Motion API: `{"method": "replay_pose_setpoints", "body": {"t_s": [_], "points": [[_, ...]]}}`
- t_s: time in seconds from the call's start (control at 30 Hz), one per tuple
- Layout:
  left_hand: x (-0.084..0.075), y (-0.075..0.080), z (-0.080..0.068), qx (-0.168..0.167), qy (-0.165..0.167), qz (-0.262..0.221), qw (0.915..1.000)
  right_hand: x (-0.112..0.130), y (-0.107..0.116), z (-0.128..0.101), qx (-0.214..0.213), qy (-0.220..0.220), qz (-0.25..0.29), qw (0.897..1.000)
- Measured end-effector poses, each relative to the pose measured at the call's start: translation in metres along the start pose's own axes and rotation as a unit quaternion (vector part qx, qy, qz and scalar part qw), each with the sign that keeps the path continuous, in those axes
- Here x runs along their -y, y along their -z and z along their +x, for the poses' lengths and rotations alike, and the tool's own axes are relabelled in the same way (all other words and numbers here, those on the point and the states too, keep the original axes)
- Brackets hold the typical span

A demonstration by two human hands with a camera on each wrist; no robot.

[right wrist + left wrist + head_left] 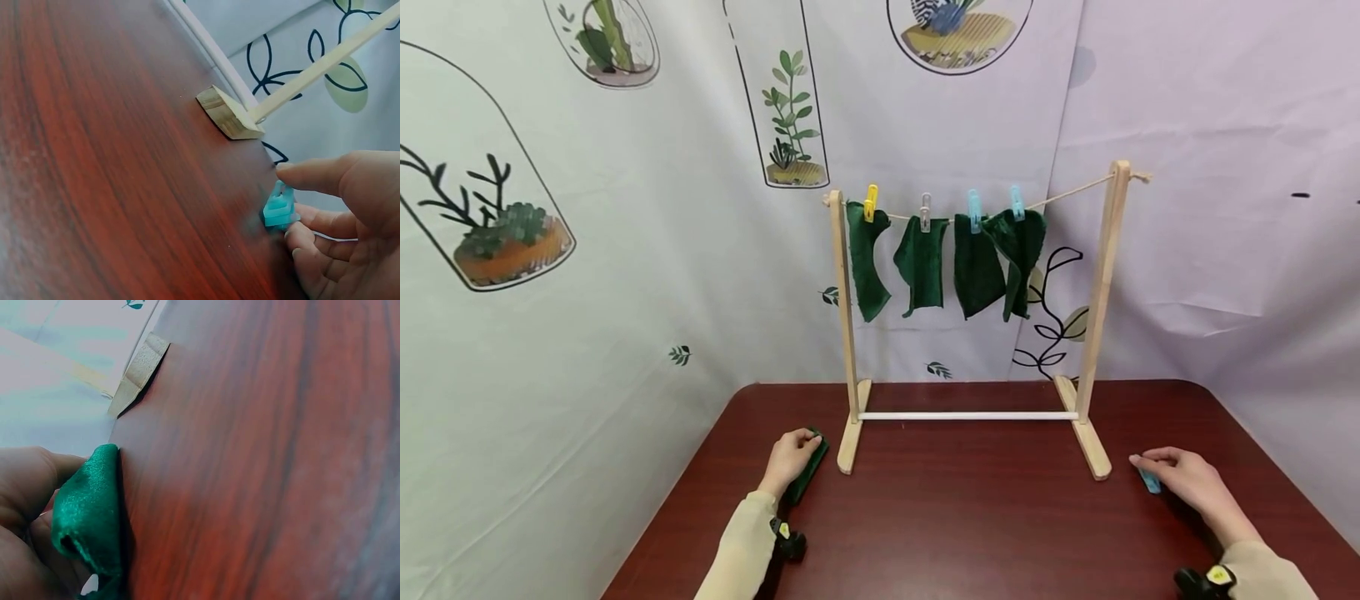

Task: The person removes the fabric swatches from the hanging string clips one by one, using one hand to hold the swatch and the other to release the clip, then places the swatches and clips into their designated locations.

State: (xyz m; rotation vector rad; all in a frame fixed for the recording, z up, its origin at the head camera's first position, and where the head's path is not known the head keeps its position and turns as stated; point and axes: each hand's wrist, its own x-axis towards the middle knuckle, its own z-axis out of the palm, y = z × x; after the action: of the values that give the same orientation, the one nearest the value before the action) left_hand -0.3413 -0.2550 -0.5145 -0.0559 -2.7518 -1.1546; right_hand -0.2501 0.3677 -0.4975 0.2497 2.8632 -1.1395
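Note:
On the dark red table (pixel 970 517), my left hand (pixel 796 454) lies over a folded green cloth (pixel 811 468) beside the rack's left foot. The left wrist view shows the fingers (pixel 28 487) curled round the green cloth (pixel 87 509). At the right, my right hand (pixel 1152 468) covers a light blue clothespin (pixel 1149 482) lying on the table. Seen from the right wrist, the thumb (pixel 306 176) and fingers close round the blue clothespin (pixel 279 210).
A wooden drying rack (pixel 1103 283) stands mid-table with a string (pixel 1067 196) across its top. Several green cloths (pixel 977 267) hang from it, held by a yellow peg (pixel 870 202), a pale peg (pixel 926 212) and two blue pegs (pixel 974 210). Printed fabric walls surround the table.

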Motion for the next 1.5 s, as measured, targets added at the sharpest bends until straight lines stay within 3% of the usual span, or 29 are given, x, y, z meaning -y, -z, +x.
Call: {"method": "replay_pose_setpoints", "body": {"t_s": [0.57,0.97,1.5], "points": [[-0.001,-0.001,-0.001,-0.004,0.025,0.0,0.9997,0.003,-0.004,0.003,-0.028,0.023,-0.04,0.999],[-0.004,-0.003,-0.002,0.0,0.029,0.017,0.9994,0.003,-0.005,0.006,-0.018,0.022,-0.038,0.999],[-0.004,-0.004,-0.001,0.016,0.032,0.02,0.9992,0.008,-0.012,0.016,-0.01,0.065,-0.047,0.997]]}}
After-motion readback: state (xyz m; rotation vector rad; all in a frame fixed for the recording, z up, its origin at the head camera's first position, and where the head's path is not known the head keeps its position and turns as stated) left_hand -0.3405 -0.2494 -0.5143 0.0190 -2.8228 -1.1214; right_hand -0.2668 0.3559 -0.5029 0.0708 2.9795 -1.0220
